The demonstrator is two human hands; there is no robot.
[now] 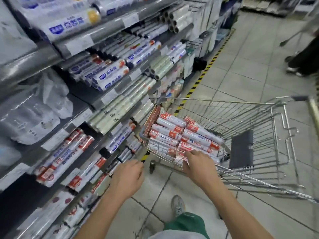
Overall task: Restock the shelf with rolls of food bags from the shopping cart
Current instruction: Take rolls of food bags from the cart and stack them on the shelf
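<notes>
Rolls (pixel 186 135) stacked in cart's (pixel 224 100) near end, long axes left-right across the reach. Right hand (pixel 198 163) on them, fingers draped, closure unclear; left hand (pixel 128 176) empty, loosely curled, nearer shelf (pixel 57 139)

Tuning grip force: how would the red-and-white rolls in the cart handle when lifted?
The rolls look cylindrical, so they would probably roll if set down loose. The glossy wrap suggests they are slippery. They lie straight in the cart, so they are likely stiff.
</notes>
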